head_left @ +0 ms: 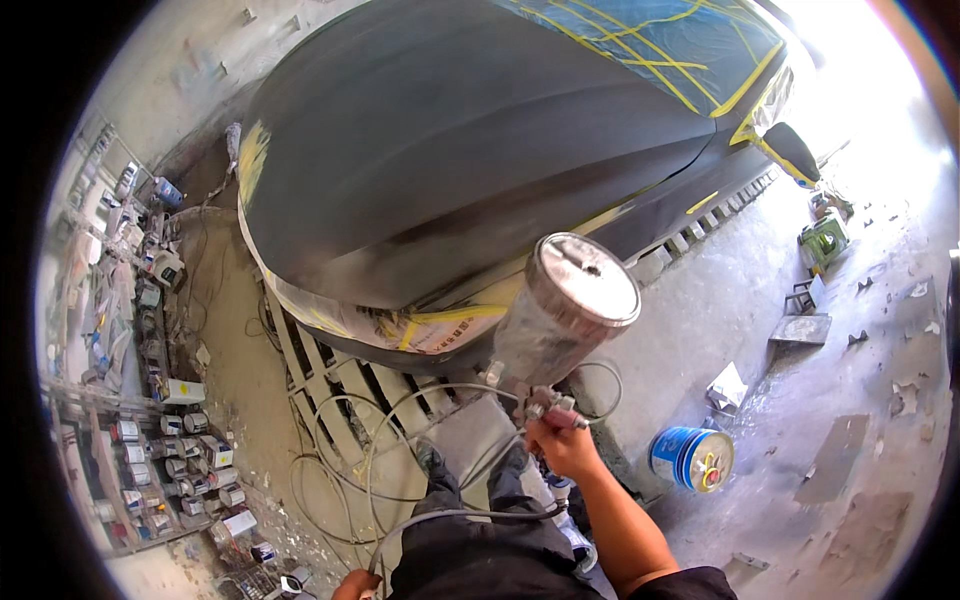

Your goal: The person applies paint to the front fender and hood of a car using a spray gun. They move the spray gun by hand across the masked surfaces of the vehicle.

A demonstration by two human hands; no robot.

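My right hand [560, 450] grips a spray gun [548, 410] by its handle, its large metal-lidded cup [580, 285] upright in front of the car's front corner. My left hand [355, 585], partly cut off at the bottom edge, has its fingers round a grey hose [430, 520]. The car's dark grey hood [420, 170] lies ahead, its surface dull. Yellow tape and masking sheeting cover the lower front [440, 330] and the windscreen [650, 45].
Hose loops lie over a slatted floor grate [325, 400] around my feet [440, 470]. Racks of cans [180, 465] line the left. A blue drum [680, 455], a green machine [820, 240] and loose panels [800, 330] sit on the floor at the right.
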